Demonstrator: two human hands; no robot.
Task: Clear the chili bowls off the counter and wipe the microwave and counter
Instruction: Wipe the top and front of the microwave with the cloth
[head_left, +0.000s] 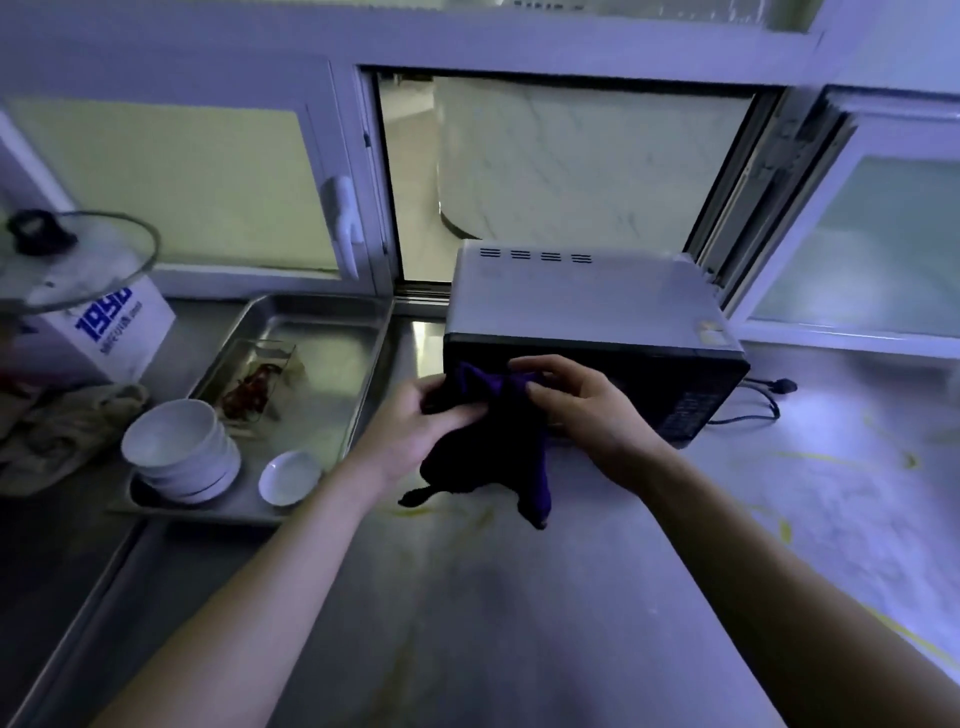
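Observation:
A dark purple cloth (488, 447) hangs between both hands, just in front of the microwave (582, 301). My left hand (421, 421) grips its left upper part. My right hand (582, 410) pinches its right upper edge. The microwave has a grey top and a black front and stands on the steel counter (519, 597). Yellow smears mark the counter below the cloth and to the right. A stack of white bowls (179, 449) and a small white dish (290, 477) sit in a metal tray (332, 338) at the left.
A clear container with red chilies (254, 387) lies in the tray. A crumpled beige rag (57, 431), a white box (114, 332) and a glass pot lid (72, 260) are at the far left. The microwave's cord (763, 400) trails right. An open window stands behind the microwave.

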